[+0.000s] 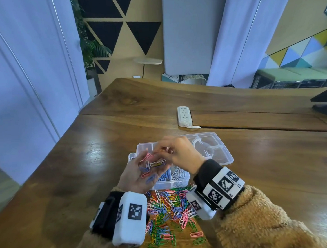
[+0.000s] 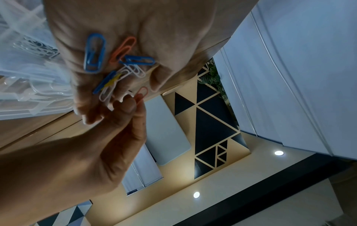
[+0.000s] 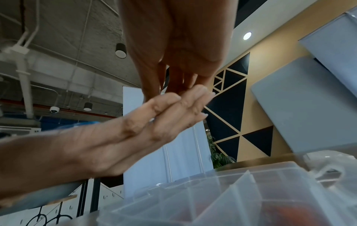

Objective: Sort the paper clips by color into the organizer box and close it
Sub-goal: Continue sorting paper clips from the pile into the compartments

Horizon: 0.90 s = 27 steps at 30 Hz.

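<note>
Mid-sort, clips (image 1: pixel 151 164) are cradled in the relaxed left hand (image 1: pixel 140 176); one red clip (image 2: pixel 142 93), pinched by the right hand (image 1: pixel 180 151), awaits its box (image 1: pixel 171 184) compartment.

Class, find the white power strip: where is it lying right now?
In the head view, the white plastic power strip lies on the brown wooden table, right of centre, just beyond the open clear plastic organizer box.

Right wrist band (image 1: pixel 220 189), near right of scene: row of black-and-white square markers (image 1: pixel 226 185). Small printed tag "R2" beneath the middle marker. Tags under the two neighbouring markers are too small to read with certainty.
</note>
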Tool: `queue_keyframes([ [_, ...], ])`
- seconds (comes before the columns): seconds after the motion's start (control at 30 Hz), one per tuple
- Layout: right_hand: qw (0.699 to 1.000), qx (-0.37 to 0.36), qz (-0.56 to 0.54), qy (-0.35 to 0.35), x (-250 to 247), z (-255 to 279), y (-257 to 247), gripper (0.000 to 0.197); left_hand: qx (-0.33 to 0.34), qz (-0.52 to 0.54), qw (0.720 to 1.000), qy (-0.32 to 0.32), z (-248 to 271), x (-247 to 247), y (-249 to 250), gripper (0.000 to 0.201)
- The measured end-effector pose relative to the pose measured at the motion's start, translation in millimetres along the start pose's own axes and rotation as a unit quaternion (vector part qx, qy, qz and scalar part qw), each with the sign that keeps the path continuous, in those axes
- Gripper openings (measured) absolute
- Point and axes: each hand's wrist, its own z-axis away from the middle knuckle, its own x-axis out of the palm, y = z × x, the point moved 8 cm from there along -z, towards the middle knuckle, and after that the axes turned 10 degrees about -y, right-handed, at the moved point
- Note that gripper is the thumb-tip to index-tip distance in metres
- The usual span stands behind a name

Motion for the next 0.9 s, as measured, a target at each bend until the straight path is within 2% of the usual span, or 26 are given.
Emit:
queue_keyframes([
  [0.1, 0.999, 0.023, -0.023, 0.006, -5.1, 5.2, 2.9, 0.01, -0.003, -0.004, 1.0, 0.003, 0.1, 1.0, -2.8, 0.045],
  [0.2, 0.995, 0.067, -0.054, 0.054, -15.6, 15.5, 12.2, 0.011, 0.002, 0.006, 1.0, 0.025, -0.4, 0.5, -5.5, 0.044],
  [0.27, 0.993, 0.088, -0.03, 0.079, -19.7, 21.6, 15.8, 0.011, 0.014, 0.008, 0.999, 0.037, -2.0, -1.4, -5.2, 0.044],
  [0.4, 0.993, 0.099, 0.042, 0.058, -9.5, 22.5, 16.6, 0.01, 0.018, 0.0, 0.999, 0.047, -6.9, -7.2, -3.5, 0.045],
  [0.6, 0.995, 0.035, 0.036, 0.085, -3.1, 19.5, 4.9, 0.006, 0.012, -0.044, 0.999, -0.014, -7.4, 0.7, -1.8, 0.073],
  [0.83, 0.996, 0.01, 0.013, 0.087, -10.8, 24.9, 6.2, 0.006, -0.018, -0.09, 0.995, -0.028, -12.1, -2.6, -3.7, 0.08],
  [0.9, 0.996, 0.023, 0.007, 0.085, -12.4, 29.0, 9.2, 0.008, 0.004, -0.109, 0.987, -0.116, -11.3, 13.5, -2.8, 0.084],
])
